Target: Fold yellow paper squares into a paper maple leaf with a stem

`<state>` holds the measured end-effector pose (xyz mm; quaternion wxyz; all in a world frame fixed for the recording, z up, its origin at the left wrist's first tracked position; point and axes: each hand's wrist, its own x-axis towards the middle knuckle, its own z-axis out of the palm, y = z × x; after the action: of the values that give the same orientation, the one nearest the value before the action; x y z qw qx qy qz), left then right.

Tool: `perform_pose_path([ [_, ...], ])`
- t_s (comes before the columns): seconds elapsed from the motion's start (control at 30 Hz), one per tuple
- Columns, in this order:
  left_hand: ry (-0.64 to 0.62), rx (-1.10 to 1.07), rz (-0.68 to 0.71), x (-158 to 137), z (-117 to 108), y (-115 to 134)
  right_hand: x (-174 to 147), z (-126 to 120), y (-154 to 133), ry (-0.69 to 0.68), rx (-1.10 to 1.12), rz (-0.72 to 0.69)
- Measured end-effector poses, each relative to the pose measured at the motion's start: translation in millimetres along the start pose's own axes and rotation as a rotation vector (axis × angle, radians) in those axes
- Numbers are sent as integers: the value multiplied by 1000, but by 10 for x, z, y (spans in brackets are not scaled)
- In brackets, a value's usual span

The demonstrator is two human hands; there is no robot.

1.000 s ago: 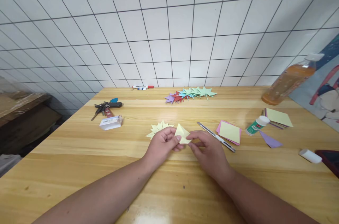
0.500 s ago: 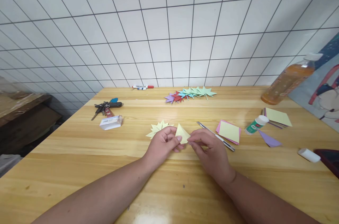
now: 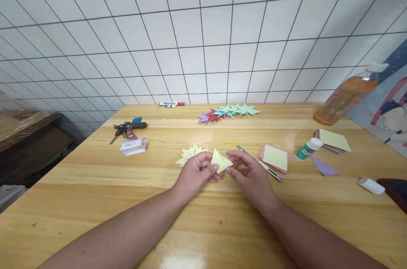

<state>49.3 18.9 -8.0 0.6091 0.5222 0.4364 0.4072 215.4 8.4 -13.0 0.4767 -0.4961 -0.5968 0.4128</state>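
Note:
Between my two hands is a small folded yellow paper, with a peak at the top and a flap pointing right. My left hand pinches its lower left part, thumb in front and fingers behind. My right hand is at the right corner, its thumb against the lower edge and its fingers curled beside the flap; the exact contact of those fingertips is hidden. Just behind my left hand lies a pale yellow paper leaf with pointed tips, partly covered by the hand. A utility knife lies beyond my right hand.
Yellow and pink paper squares, a glue stick, a purple paper piece, a white cap, another paper stack and a bottle stand right. Coloured paper leaves and a marker lie behind; keys and a small box left.
The paper's right flap has swung out further right and opened wider. My right fingers have spread from a pinch at its corner to either side of it. My left hand stays almost still.

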Motion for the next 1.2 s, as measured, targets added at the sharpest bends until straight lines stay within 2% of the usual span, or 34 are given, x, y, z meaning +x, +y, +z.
perform_pose_path([
  [0.17,8,6,-12,1,8,-1,19,7,36,-57,54,83],
  [0.37,11,15,-6,5,7,-11,48,3,34,-68,245,182],
  [0.57,-3,24,-2,2,1,-16,33,1,2,-73,182,179],
  [0.73,-21,17,7,-10,7,-2,25,15,6,-36,137,130],
  [0.87,-64,-5,45,-18,38,-1,3,23,17,11,-54,51],
  [0.97,-46,-9,50,-16,63,-13,-13,27,23,37,-156,-11],
  [1.2,-48,-22,39,-11,71,-20,-15,16,41,10,-121,-131],
])
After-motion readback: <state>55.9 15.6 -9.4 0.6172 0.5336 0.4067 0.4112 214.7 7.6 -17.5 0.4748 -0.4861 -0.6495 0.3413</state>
